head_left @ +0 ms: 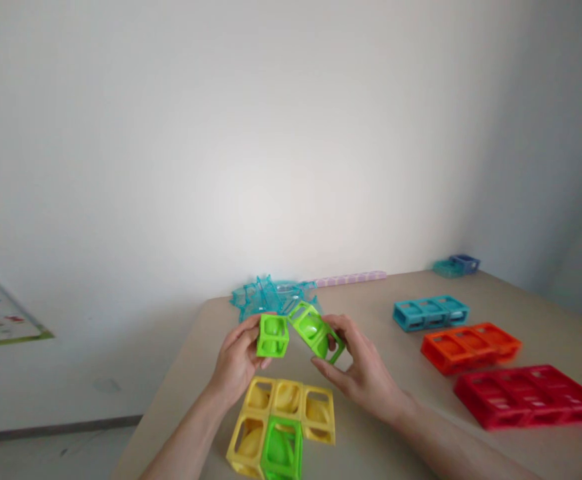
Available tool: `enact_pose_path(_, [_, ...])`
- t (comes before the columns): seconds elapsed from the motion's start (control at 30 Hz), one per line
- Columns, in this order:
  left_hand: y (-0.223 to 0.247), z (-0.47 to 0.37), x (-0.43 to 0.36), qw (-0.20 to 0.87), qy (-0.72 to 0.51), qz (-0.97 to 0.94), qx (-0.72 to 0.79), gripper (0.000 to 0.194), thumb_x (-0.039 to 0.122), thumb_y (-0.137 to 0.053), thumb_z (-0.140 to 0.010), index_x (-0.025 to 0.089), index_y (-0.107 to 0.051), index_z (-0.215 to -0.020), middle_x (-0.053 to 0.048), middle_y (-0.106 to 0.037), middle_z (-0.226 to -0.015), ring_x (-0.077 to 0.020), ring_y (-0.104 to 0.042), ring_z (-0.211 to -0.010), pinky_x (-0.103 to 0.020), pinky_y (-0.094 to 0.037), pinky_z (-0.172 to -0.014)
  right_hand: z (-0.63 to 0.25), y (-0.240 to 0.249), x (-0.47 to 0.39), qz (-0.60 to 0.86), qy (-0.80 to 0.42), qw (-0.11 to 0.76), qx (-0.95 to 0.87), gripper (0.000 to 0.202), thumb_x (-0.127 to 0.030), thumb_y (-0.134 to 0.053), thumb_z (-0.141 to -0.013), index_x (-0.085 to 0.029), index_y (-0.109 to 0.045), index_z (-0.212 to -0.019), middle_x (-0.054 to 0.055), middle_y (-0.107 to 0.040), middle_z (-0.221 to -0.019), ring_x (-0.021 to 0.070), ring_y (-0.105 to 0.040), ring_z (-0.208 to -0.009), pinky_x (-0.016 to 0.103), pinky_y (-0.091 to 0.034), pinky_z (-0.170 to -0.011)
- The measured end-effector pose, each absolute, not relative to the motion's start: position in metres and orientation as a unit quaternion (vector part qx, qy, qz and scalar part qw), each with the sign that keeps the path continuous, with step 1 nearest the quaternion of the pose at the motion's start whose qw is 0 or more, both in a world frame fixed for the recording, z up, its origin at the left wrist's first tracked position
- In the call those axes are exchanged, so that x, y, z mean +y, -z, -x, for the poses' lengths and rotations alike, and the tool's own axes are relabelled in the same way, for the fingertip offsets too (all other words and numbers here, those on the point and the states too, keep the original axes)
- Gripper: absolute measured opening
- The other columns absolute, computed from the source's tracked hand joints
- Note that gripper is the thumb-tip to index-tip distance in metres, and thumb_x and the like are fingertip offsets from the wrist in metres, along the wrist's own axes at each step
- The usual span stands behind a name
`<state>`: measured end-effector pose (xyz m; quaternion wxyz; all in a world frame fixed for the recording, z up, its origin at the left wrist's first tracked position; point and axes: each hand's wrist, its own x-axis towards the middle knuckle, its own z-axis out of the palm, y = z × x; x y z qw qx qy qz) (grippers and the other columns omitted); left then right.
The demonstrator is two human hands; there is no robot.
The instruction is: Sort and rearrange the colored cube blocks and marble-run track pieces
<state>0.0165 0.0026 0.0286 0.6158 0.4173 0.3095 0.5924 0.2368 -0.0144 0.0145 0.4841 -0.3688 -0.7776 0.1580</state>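
**Left hand (pixel 235 362) and right hand (pixel 365 375) raised over a counter (pixel 187 381)**

Far left of the fingers, a wall poster (pixel 1 308) shows small pictures. The left fingers grip a green cube (pixel 273 336); below them lie joined yellow blocks (pixel 287 398). The right fingers pinch a tilted green piece (pixel 311 328), its corner close beside the cube; contact is unclear. Squaring both faces, then pressing evenly, would probably join them best. No brand or writing is legible.

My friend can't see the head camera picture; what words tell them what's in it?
The left hand holds a green piece, the right hand another green piece, above a tan table. Below sit yellow blocks and a green block; teal, orange and red pieces lie to the right.
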Motion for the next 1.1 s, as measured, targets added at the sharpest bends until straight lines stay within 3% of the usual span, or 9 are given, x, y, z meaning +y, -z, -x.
enact_pose_path(0.2, [-0.03, -0.019, 0.0, 0.647, -0.582, -0.412, 0.271, 0.032, 0.022, -0.066, -0.077, 0.016, -0.064, -0.109, -0.003, -0.064, -0.079, -0.0129, -0.057, -0.062, -0.025, -0.047, -0.051, -0.234, -0.014, -0.017, 0.341, -0.179, 0.465, -0.797, 0.05, -0.02, -0.062, -0.082, -0.025, -0.036, -0.125, 0.004, -0.051, -0.099, 0.0163, -0.052, -0.083, 0.03, -0.046, -0.077])
enact_pose_path(0.43, [-0.031, -0.014, 0.0, 0.669, -0.568, -0.402, 0.262, 0.026, 0.013, -0.071, -0.069, 0.018, -0.066, -0.094, -0.002, -0.066, -0.076, -0.0135, -0.061, -0.058, -0.022, -0.048, -0.047, -0.234, -0.016, -0.019, 0.342, -0.173, 0.476, -0.792, 0.045, -0.02, -0.059, -0.083, -0.025, -0.038, -0.122, 0.003, -0.05, -0.094, 0.0163, -0.052, -0.081, 0.031, -0.046, -0.076])
enact_pose_path(0.57, [-0.028, -0.012, 0.001, 0.681, -0.56, -0.385, 0.272, 0.019, 0.013, -0.072, -0.069, 0.017, -0.067, -0.087, -0.002, -0.067, -0.075, -0.0138, -0.064, -0.062, -0.023, -0.053, -0.053, -0.234, -0.015, -0.018, 0.343, -0.187, 0.479, -0.786, 0.048, -0.019, -0.06, -0.082, -0.025, -0.037, -0.123, 0.003, -0.051, -0.095, 0.0157, -0.052, -0.081, 0.03, -0.046, -0.076])
enact_pose_path(0.83, [-0.028, -0.008, -0.001, 0.732, -0.494, -0.381, 0.274, 0.026, 0.006, -0.065, -0.075, 0.016, -0.065, -0.098, -0.005, -0.07, -0.085, -0.0152, -0.068, -0.069, -0.025, -0.057, -0.061, -0.234, -0.011, -0.02, 0.296, -0.256, 0.478, -0.787, 0.051, -0.021, -0.062, -0.082, -0.026, -0.037, -0.125, 0.004, -0.051, -0.1, 0.016, -0.052, -0.083, 0.031, -0.047, -0.076])
enact_pose_path(1.0, [-0.026, -0.007, 0.003, 0.766, -0.481, -0.315, 0.288, 0.021, -0.001, -0.061, -0.075, 0.011, -0.066, -0.09, -0.006, -0.071, -0.079, -0.0143, -0.068, -0.068, -0.024, -0.057, -0.065, -0.231, -0.008, -0.021, 0.296, -0.268, 0.474, -0.785, 0.051, -0.022, -0.064, -0.081, -0.027, -0.038, -0.125, 0.003, -0.052, -0.1, 0.0161, -0.052, -0.082, 0.031, -0.046, -0.075])
enact_pose_path(1.1, [-0.03, -0.009, 0.006, 0.765, -0.491, -0.292, 0.298, 0.009, 0.007, -0.059, -0.082, 0.009, -0.065, -0.088, -0.007, -0.071, -0.08, -0.0142, -0.068, -0.068, -0.025, -0.057, -0.064, -0.231, -0.009, -0.02, 0.319, -0.237, 0.476, -0.785, 0.047, -0.02, -0.062, -0.081, -0.026, -0.04, -0.122, 0.003, -0.051, -0.098, 0.0162, -0.052, -0.084, 0.03, -0.046, -0.076])
